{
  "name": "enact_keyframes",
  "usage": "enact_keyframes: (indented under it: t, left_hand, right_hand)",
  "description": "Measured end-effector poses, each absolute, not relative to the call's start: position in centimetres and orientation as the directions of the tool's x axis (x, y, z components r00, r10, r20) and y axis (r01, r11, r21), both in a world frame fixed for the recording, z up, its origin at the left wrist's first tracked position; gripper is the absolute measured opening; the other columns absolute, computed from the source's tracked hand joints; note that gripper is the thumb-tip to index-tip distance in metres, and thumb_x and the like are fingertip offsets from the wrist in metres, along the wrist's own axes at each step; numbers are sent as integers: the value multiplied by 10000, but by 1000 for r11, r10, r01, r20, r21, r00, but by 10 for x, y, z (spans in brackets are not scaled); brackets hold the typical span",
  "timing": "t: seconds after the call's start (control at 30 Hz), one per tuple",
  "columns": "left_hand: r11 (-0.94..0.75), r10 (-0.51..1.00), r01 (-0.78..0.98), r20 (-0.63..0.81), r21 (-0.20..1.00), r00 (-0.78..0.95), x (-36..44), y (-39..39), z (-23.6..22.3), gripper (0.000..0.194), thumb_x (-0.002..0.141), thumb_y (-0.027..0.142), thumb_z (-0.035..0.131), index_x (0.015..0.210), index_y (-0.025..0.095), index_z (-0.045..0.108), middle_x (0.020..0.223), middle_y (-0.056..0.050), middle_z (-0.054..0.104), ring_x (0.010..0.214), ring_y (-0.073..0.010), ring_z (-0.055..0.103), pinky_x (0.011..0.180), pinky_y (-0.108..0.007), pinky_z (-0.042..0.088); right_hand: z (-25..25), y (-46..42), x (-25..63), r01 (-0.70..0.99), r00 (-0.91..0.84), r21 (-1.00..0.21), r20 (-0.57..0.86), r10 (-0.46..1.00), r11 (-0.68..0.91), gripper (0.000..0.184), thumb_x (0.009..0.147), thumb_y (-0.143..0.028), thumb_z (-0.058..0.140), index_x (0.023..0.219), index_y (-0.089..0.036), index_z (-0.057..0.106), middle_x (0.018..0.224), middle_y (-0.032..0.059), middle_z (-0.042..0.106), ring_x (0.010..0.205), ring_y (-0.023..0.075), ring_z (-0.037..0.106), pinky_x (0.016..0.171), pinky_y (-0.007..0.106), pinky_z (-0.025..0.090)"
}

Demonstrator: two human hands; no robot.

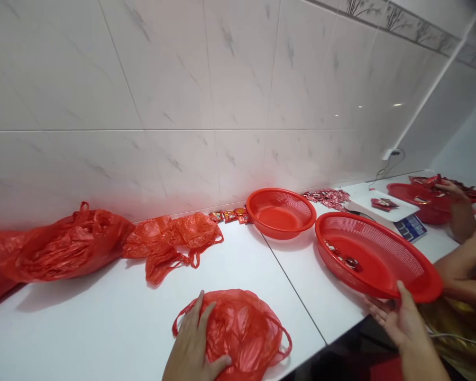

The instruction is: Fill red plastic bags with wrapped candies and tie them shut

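**A:** Nearest first: what are the hands on?

**B:** The left hand lies on a red plastic bag, fingers spread wide, pressing rather than gripping. The right hand pinches the rim of a red mesh basket, thumb on top, fingers underneath.

**A:** Anything in that basket?

**B:** A few red sachets on its floor, that's all I can make out.

**A:** And further off?

**B:** A co-worker's hand rests on a far red basket, just past a digital scale. Another red basket sits against the wall tiles — and more red plastic bags lie off to the left.
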State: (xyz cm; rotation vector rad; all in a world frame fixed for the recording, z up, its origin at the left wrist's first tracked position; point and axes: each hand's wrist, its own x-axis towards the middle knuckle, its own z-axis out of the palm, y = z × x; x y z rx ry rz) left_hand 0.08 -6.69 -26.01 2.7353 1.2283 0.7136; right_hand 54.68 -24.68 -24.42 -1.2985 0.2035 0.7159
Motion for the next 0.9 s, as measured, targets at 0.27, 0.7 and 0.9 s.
enact_keyframes:
  t: [0.27, 0.7, 0.9]
  left_hand:
    - [-641, 760, 722, 345, 260, 551, 3, -69, -255, 1170, 744, 494, 849, 1701, 338, 194, 1799, -157, 99, 1509, -484, 436, 1139, -642, 497]
    - [-663, 740, 704, 364, 254, 565, 5, -70, -255, 1083, 745, 557, 849, 1670, 321, 337, 1799, -157, 92, 1496, -487, 454, 1116, -627, 521]
    - [-643, 757, 705, 388, 301, 526, 7, -74, -248, 1083, 701, 635, 863, 1632, 282, 437, 1773, -185, 206, 1496, -488, 454, 1128, -614, 520]
  right_hand:
    - [-272, -224, 482, -440, 898, -823, -390, 205, 360, 407, 534, -181, 772, 919, -181, 640, 745, 2, 724, 583, 230, 696, 584, 408, 648]
    - [-178, -225, 357, -430, 876, -821, -281, 391, 374, 426, 588, -232, 915, 967, -166, 732, 896, 8, 767, 764, 184, 732, 674, 277, 667]
    - [-174, -207, 310, -643, 504, -757, -298, 811, 121, 345, 680, -400, 932, 868, -151, 785, 915, 107, 798, 964, 334, 757, 898, 481, 645]
